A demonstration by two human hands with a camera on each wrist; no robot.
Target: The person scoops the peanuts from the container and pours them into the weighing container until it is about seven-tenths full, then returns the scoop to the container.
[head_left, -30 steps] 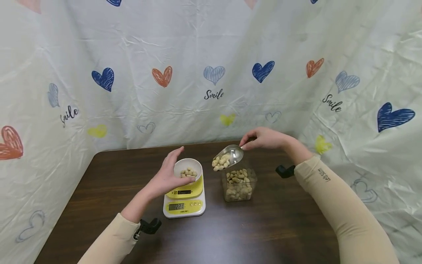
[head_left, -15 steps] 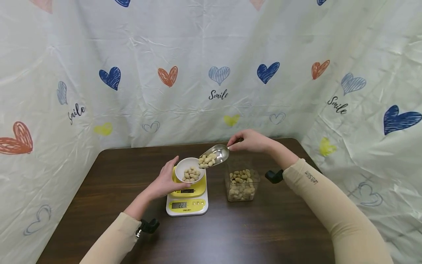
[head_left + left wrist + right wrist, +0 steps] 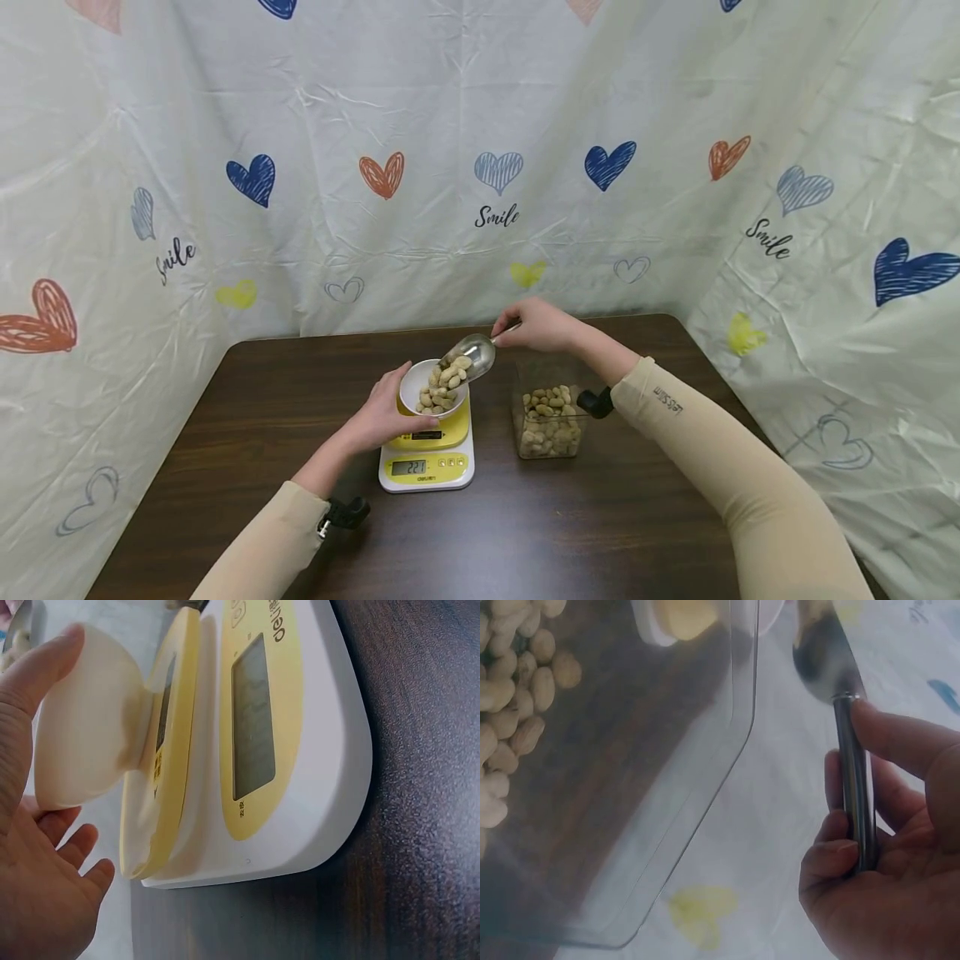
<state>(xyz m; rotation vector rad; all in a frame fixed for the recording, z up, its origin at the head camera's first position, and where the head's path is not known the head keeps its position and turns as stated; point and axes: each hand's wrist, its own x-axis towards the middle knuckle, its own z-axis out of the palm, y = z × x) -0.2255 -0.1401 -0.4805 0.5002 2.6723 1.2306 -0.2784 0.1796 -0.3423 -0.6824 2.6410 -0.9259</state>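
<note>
Thin beige sleeves [image 3: 720, 467] cover my arms, the right one bearing small dark lettering that seems to read "Let's Slim". Past the cuffs sits a scale [image 3: 425, 473] of smooth white and yellow plastic with rounded corners, marked "deli", its grey display reading 221. The bowl [image 3: 90, 720], white, round and glossy, appears to rest by its narrow foot on the yellow platform; my left hand [image 3: 380, 414] holds it, thumb and fingers spread around opposite sides of its rim. In my right hand [image 3: 542, 323], the fingers are wrapped about the slim handle of a shiny metal scoop [image 3: 480, 353], whose tilted mouth reaches over the bowl. Pale, knobbly peanuts [image 3: 453, 375] lie along that mouth and in the bowl. Just right stands a clear, square-sided container [image 3: 551, 416], partly filled with more. Everything is on a dark, wood-grained desk [image 3: 555, 533]; behind hangs creased white sheeting [image 3: 450, 92], printed with coloured hearts and "Smile" in black script.
</note>
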